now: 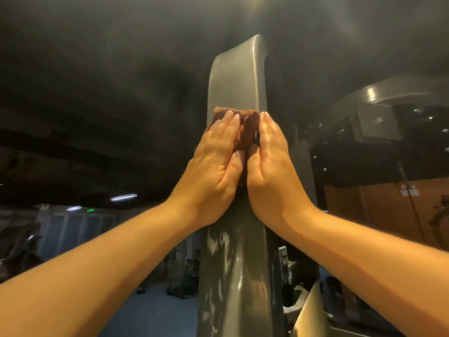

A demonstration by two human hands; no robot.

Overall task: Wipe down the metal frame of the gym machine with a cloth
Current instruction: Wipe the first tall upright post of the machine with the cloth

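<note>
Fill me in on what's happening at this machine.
A person is wiping the gym machine's grey metal frame with a brown cloth. The left hand presses the cloth flat against the frame with straight fingers; the right hand lies flat along the cloth's right edge. The cloth sits high up, below the frame's curved top. Smeary streaks show lower down.

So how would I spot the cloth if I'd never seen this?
Look for the tall grey metal post rising up the middle of the picture. Halfway up it, the left hand and the right hand press flat side by side. The cloth is the small reddish-brown, fuzzy wad under their fingertips, the only soft thing on the grey metal.
</note>
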